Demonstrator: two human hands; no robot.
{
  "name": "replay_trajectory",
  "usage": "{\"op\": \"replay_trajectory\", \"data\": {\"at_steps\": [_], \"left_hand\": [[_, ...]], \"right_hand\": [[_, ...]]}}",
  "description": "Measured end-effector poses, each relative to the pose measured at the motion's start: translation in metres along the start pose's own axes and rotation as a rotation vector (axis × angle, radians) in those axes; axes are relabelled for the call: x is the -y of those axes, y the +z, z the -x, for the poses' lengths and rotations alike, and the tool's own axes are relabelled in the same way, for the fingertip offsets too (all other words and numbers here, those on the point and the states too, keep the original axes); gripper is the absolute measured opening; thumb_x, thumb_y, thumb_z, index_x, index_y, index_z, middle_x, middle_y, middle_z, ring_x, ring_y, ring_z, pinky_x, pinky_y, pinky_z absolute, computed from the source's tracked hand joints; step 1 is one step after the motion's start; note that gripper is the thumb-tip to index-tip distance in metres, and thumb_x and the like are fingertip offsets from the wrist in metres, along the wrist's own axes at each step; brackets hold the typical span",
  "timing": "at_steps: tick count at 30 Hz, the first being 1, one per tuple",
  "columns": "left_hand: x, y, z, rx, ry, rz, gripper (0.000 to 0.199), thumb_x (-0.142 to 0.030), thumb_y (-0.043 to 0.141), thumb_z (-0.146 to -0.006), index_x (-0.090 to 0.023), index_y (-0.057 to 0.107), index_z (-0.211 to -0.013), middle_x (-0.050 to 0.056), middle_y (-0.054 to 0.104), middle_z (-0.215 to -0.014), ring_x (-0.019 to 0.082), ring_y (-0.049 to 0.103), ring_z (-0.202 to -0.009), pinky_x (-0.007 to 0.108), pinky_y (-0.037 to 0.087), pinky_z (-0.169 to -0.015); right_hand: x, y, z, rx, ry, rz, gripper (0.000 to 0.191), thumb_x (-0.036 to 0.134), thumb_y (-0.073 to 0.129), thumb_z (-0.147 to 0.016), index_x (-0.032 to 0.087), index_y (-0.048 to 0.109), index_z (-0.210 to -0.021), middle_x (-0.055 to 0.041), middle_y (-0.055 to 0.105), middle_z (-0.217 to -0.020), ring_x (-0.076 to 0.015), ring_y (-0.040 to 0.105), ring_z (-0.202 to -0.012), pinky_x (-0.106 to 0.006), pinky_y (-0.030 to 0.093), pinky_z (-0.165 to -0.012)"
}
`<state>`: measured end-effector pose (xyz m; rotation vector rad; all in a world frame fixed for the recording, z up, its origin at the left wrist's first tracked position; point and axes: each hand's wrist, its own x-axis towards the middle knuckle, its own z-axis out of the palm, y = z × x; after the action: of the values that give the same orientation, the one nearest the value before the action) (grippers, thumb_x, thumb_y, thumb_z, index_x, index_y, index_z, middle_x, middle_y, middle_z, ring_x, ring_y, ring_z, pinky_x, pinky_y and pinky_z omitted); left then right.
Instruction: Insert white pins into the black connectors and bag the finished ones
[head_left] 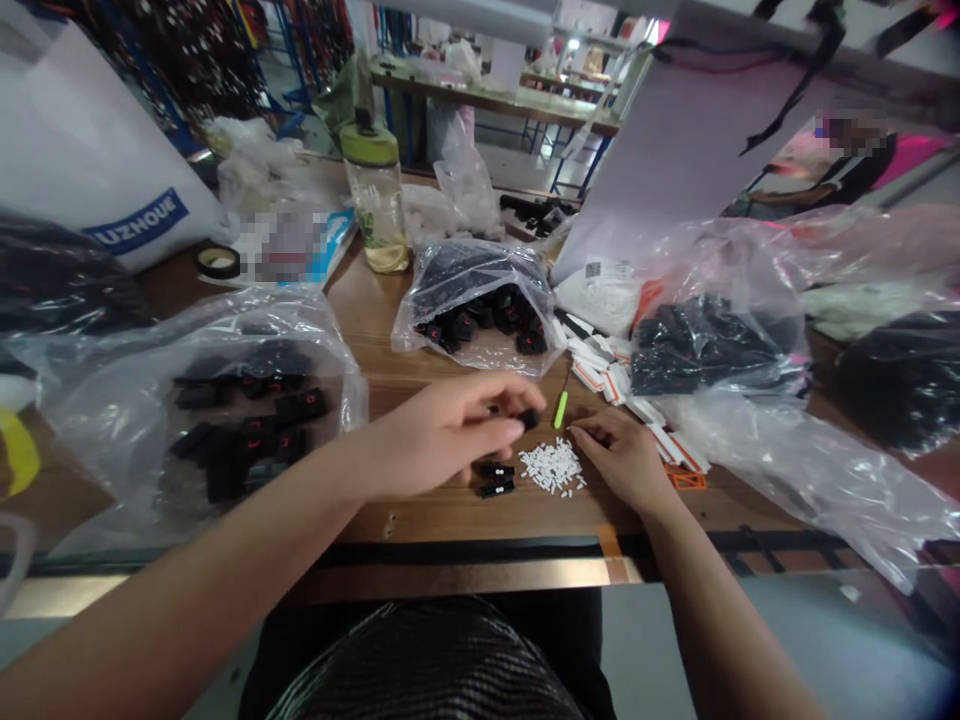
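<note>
My left hand (439, 435) is closed, a small black plastic part (529, 419) pinched between thumb and fingertips above the table. Just below that hand, two black plastic connector pieces (496, 489) with white dots lie side by side. A loose pile of small white pegs (553, 466) is spread between my hands. My right hand (621, 458) rests at the pile's right edge, thumb and fingers drawn together; whatever is in them is too small to make out. Beyond the pile lies a screwdriver with a lime-green handle (560, 411).
Clear bags of black parts stand at the left (247, 420), middle (480, 300) and right (712, 340). White and orange strips (600, 365) lie near my right hand. Farther back are a green-lidded bottle (375, 200) and black tape (218, 262). Another person sits at the far right.
</note>
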<state>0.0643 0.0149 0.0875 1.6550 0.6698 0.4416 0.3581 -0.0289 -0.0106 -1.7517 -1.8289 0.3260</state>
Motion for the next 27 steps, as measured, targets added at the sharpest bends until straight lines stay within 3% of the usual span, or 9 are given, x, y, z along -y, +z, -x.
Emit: {"op": "replay_trajectory", "data": {"at_steps": [3, 6, 8, 10, 12, 15, 19, 27], "left_hand": [[0.032, 0.006, 0.046, -0.032, -0.173, 0.192, 0.031, -0.036, 0.051, -0.097, -0.026, 0.055, -0.126, 0.006, 0.063, -0.103, 0.018, 0.065, -0.085, 0.018, 0.049, -0.048], [0.063, 0.011, 0.069, -0.143, -0.285, 0.269, 0.032, -0.039, 0.053, -0.095, -0.024, 0.055, -0.124, 0.006, 0.063, -0.103, 0.017, 0.065, -0.081, 0.017, 0.047, -0.046], [0.072, 0.017, 0.074, -0.184, -0.267, 0.244, 0.034, -0.036, 0.061, -0.09, -0.025, 0.056, -0.121, 0.006, 0.062, -0.108, 0.018, 0.064, -0.085, 0.018, 0.048, -0.046], [0.075, 0.024, 0.074, -0.228, -0.203, 0.079, 0.029, -0.031, 0.061, -0.089, -0.025, 0.059, -0.118, 0.005, 0.064, -0.111, 0.019, 0.064, -0.09, 0.022, 0.052, -0.052], [0.074, 0.032, 0.072, -0.255, -0.099, -0.19, 0.023, -0.024, 0.055, -0.093, -0.027, 0.063, -0.115, 0.003, 0.067, -0.112, 0.019, 0.065, -0.096, 0.031, 0.057, -0.071], [0.075, 0.041, 0.07, -0.254, 0.019, -0.524, 0.024, -0.019, 0.052, -0.097, -0.027, 0.064, -0.116, 0.002, 0.068, -0.111, 0.021, 0.064, -0.102, 0.042, 0.053, -0.092], [0.081, 0.049, 0.069, -0.277, 0.035, -0.649, 0.02, -0.018, 0.057, -0.095, -0.024, 0.062, -0.114, 0.002, 0.069, -0.107, 0.022, 0.065, -0.099, 0.043, 0.054, -0.089], [0.088, 0.055, 0.072, -0.326, 0.103, -0.655, 0.019, -0.02, 0.057, -0.097, -0.025, 0.063, -0.114, 0.003, 0.066, -0.106, 0.02, 0.064, -0.094, 0.04, 0.055, -0.084]], "right_hand": [[0.004, -0.001, 0.0, -0.008, -0.016, 0.008, 0.02, 0.033, 0.061, -0.088, 0.021, 0.076, -0.082, -0.004, 0.072, -0.081, -0.0205, 0.065, -0.076, -0.033, 0.048, -0.07], [0.007, 0.0, 0.0, -0.03, -0.031, 0.031, 0.021, 0.032, 0.06, -0.088, 0.02, 0.076, -0.081, -0.0042, 0.071, -0.079, -0.0203, 0.065, -0.076, -0.032, 0.048, -0.07], [0.007, 0.002, 0.001, -0.053, -0.027, 0.043, 0.021, 0.033, 0.061, -0.088, 0.02, 0.076, -0.08, -0.0046, 0.071, -0.078, -0.0203, 0.065, -0.075, -0.032, 0.048, -0.07], [0.006, 0.005, 0.002, -0.075, -0.023, 0.05, 0.021, 0.033, 0.062, -0.087, 0.02, 0.077, -0.081, -0.0049, 0.071, -0.079, -0.0204, 0.065, -0.076, -0.032, 0.048, -0.071], [0.005, 0.007, 0.003, -0.082, -0.011, 0.051, 0.02, 0.032, 0.062, -0.086, 0.02, 0.077, -0.081, -0.0049, 0.071, -0.078, -0.0199, 0.064, -0.074, -0.032, 0.048, -0.069], [0.005, 0.008, 0.002, -0.075, 0.019, 0.055, 0.02, 0.032, 0.062, -0.085, 0.02, 0.077, -0.083, -0.0045, 0.072, -0.078, -0.0194, 0.064, -0.071, -0.031, 0.047, -0.067], [0.01, 0.006, 0.002, -0.075, 0.021, 0.056, 0.023, 0.033, 0.058, -0.087, 0.02, 0.077, -0.082, -0.0043, 0.072, -0.079, -0.0204, 0.066, -0.076, -0.032, 0.048, -0.07], [0.008, 0.007, -0.001, -0.075, 0.01, 0.054, 0.022, 0.036, 0.061, -0.086, 0.02, 0.078, -0.086, -0.0049, 0.074, -0.083, -0.0208, 0.067, -0.078, -0.031, 0.048, -0.071]]}}
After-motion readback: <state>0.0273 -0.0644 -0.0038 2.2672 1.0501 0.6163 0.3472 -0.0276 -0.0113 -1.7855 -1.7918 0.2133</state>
